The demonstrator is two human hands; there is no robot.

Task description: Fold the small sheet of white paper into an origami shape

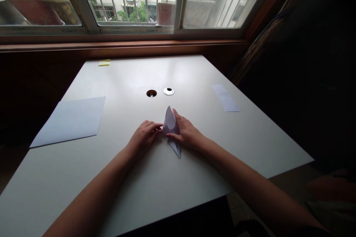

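Observation:
A folded white paper, pointed at its far and near ends, stands a little open over the white table in front of me. My right hand grips its right side, with the thumb across the near part and the fingers behind. On the other side, my left hand has its fingers drawn together at the paper's left edge. Its fingertips touch or nearly touch the fold; whether they pinch it is hard to make out.
A stack of white paper sheets lies at the left. A narrow paper strip is on the right. Beyond the folded paper are a round cable hole and its metal cover. Yellow sticky notes lie near the window.

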